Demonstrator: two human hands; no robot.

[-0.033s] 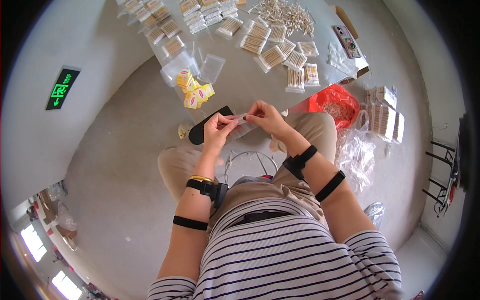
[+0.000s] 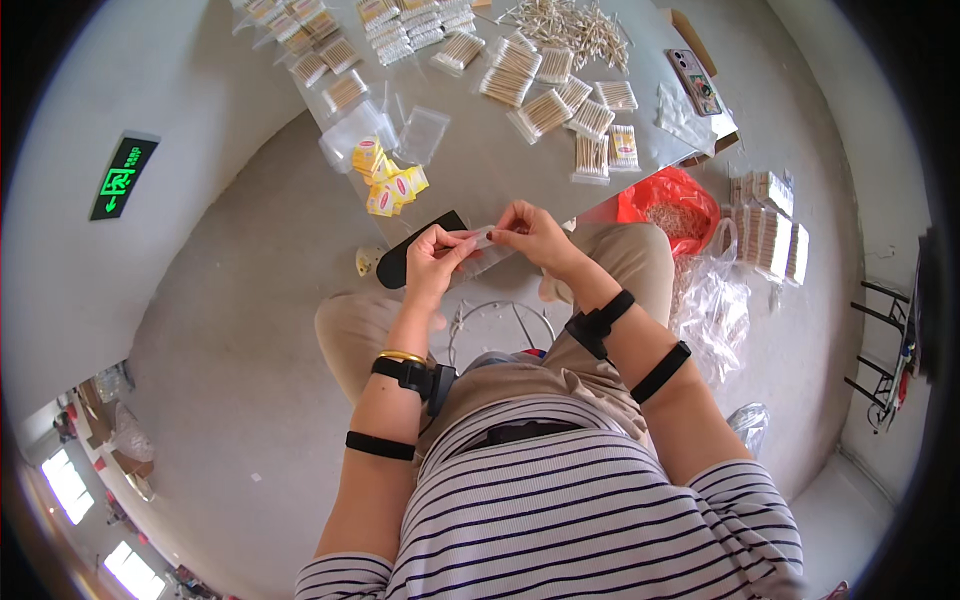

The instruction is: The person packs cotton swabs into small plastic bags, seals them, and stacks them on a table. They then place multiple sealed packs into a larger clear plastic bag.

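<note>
Before my lap, at the table's near edge, a small clear plastic bag (image 2: 486, 262) is stretched between my two hands. My left hand (image 2: 432, 262) pinches one end of its top edge between thumb and fingers. The other end is pinched by my right hand (image 2: 532, 238). Whether anything lies inside the bag is too unclear to tell. Just beyond my left hand is a flat black rounded board (image 2: 405, 262). Yellow-and-white cards (image 2: 382, 182) lie in a loose pile on the table, beside empty clear bags (image 2: 424, 135).
Packets of cotton swabs (image 2: 545, 115) and a heap of loose swabs (image 2: 575, 30) cover the grey table (image 2: 470, 165). A phone (image 2: 694, 82) lies at its right edge. On the floor stand a red bag of swabs (image 2: 672, 215) and stacked swab packs (image 2: 770, 235).
</note>
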